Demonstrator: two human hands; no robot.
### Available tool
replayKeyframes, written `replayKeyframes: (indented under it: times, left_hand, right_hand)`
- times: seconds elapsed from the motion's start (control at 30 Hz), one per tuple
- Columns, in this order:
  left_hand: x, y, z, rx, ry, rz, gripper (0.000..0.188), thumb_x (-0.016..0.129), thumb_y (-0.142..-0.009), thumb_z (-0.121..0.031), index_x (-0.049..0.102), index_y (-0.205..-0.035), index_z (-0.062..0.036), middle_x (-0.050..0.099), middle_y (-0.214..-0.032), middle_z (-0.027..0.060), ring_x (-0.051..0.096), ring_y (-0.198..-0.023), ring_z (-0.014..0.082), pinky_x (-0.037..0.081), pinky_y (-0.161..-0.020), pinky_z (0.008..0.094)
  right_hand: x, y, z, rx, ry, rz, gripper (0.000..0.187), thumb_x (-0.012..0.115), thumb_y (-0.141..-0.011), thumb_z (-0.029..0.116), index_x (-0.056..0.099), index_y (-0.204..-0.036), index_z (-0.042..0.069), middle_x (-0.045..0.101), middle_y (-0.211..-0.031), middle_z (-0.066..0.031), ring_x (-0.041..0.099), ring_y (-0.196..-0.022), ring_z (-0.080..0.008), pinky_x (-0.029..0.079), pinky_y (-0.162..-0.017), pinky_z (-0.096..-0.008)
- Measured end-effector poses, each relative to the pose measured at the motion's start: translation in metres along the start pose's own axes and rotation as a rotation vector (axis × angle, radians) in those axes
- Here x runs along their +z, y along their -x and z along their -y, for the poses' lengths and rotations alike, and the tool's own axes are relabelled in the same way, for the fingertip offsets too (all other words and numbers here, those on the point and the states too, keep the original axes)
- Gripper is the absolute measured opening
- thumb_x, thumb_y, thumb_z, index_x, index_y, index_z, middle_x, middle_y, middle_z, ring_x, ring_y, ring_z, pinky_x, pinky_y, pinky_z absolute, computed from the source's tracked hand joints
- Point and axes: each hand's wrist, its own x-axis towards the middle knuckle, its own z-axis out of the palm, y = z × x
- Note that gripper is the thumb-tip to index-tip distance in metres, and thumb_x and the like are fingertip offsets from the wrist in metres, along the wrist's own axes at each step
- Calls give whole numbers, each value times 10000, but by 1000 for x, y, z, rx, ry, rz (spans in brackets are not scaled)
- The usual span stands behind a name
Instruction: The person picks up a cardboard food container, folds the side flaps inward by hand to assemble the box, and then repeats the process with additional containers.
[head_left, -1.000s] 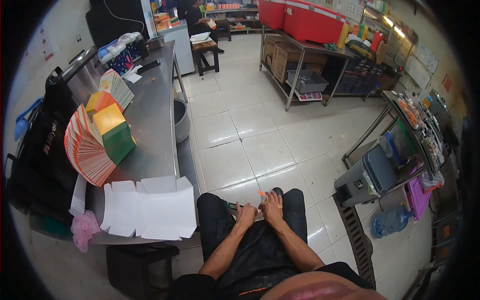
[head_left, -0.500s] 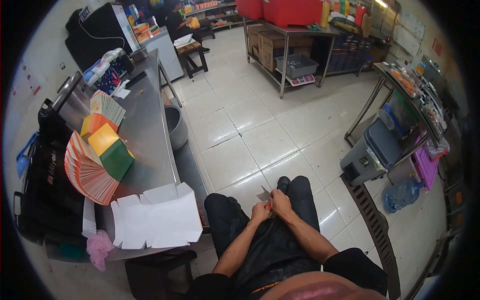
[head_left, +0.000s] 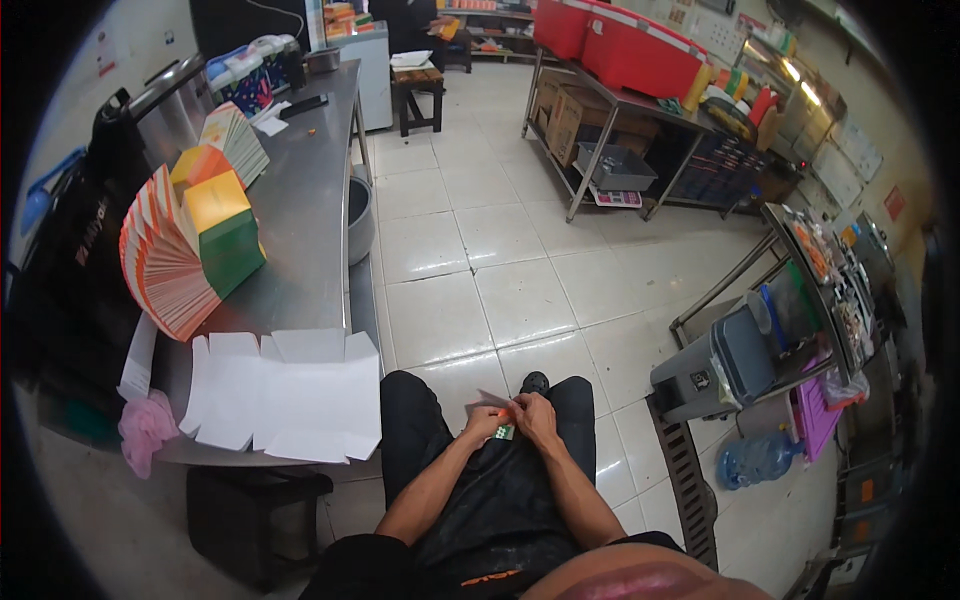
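Observation:
Over my lap, between my knees, both hands are closed on a small printed card carton (head_left: 503, 432). Its green, dotted face and a bit of orange show between the fingers, and a greyish flap sticks up above them. My left hand (head_left: 482, 424) pinches the carton's left side. My right hand (head_left: 535, 416) grips it from the right, fingers bent over the top edge. To my left, unfolded white carton blanks (head_left: 290, 400) lie plain side up at the near end of the steel table (head_left: 305, 180). Behind them stands a fanned stack of orange-and-white folded cartons (head_left: 168, 265).
Green-and-yellow cartons (head_left: 228, 235) stand beside the fan. A pink plastic bag (head_left: 148, 425) hangs at the table's corner, above a black stool (head_left: 250, 510). At right are a grey bin (head_left: 715, 360), a water jug (head_left: 752, 460) and a floor drain grate (head_left: 687, 490).
My view has shifted, so the room sits differently in the picture. Between my hands the carton has turned or spread, and its green dotted face now shows.

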Motion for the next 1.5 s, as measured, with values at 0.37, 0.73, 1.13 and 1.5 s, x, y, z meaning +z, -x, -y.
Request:
replayKeyframes:
  times: [0.37,0.73,1.13,1.5]
  left_hand:
    - [-4,7,-15,21,459,-62,230,603,-810,-41,588,-1032,17,609,-973,85,599,-858,178,492,-743,279]
    - [0,10,-18,102,526,19,220,587,-843,-42,606,-1061,-27,626,-950,22,581,-823,102,460,-731,218]
    - [-5,8,-22,186,543,-48,211,653,-799,-67,618,-1002,-21,635,-899,27,585,-816,108,460,-735,223]
    - [0,22,-14,218,611,2,255,632,-816,-65,587,-1065,-33,600,-995,33,545,-940,119,419,-833,244]
  right_hand:
    - [-2,-4,2,-108,-142,-7,185,655,-768,225,673,-818,48,571,-795,-115,591,-714,-253,458,-655,-365]
    - [-11,-8,-5,20,-411,63,228,664,-757,255,678,-849,47,619,-863,-145,598,-801,-270,456,-736,-362]
    - [-1,-12,-10,-1,-589,164,240,610,-839,201,647,-1002,29,543,-1165,-107,550,-993,-182,437,-833,-293]
    - [6,4,-9,98,-943,224,232,612,-839,161,613,-994,-12,540,-1151,-122,556,-996,-197,436,-856,-295]
